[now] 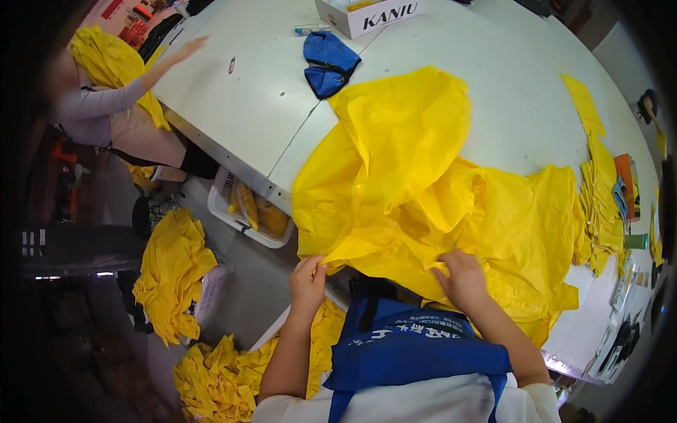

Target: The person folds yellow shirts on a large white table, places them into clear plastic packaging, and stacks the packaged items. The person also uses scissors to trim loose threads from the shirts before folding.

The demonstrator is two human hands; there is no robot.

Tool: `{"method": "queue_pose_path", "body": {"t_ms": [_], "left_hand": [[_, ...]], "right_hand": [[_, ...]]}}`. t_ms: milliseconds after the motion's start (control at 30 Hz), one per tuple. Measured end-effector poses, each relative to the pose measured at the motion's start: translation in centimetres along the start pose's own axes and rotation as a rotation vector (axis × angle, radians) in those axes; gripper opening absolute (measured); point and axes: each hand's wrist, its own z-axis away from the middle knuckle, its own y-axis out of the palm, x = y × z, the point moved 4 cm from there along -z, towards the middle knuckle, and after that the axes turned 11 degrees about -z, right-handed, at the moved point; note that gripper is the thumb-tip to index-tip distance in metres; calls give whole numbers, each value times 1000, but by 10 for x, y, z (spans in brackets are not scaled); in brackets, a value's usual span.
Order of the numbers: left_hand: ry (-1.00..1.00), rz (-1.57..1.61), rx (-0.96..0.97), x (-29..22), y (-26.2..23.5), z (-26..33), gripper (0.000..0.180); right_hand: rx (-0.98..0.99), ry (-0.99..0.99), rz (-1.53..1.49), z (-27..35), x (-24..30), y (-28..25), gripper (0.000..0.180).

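- Left hand (307, 280) is at the near edge of the white surface (247, 106), its grip pinched together on the lower left corner of the yellow garment (423, 204).
- Right hand (462, 278) lies on the same garment's near hem, fingers pressed down and closed on a fold of the thin fabric.
- The yellow garment sprawls crumpled across the near half of the surface, 1 big flap folded up toward the far side.
- A blue apron (409, 345) covers the person's front, right under both forearms.
- Containers now: a white plastic basket (243, 211) sits under the surface edge on the left, holding folded yellow pieces packed in clear wrap.
- A second white basket (211, 289) stands lower left, with a heap of yellow cloth (173, 271) draped over its rim.
- More loose yellow cloth (218, 374) is piled on the floor just beside the left forearm.
- On the far side, an open white cardboard box (367, 14) rests on the surface; something yellow shows inside, but I cannot tell what.
- A blue fabric pouch (328, 63) lies just near that box.
- A stack of yellow pieces (599, 204) runs along the right edge of the surface.
- Another person's hand (185, 51) reaches flat onto the far left corner of the surface.
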Motion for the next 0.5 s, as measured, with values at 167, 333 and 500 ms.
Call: {"method": "queue_pose_path", "body": {"t_ms": [167, 333, 500], "left_hand": [[70, -2, 227, -74, -36, 1, 30], [-28, 563, 547, -37, -29, -38, 22], [-299, 544, 489, -53, 38, -103, 21]], "right_hand": [[9, -666, -256, -60, 125, 16, 41], [235, -620, -191, -63, 107, 53, 32], [239, -751, -212, -45, 106, 51, 16]]}}
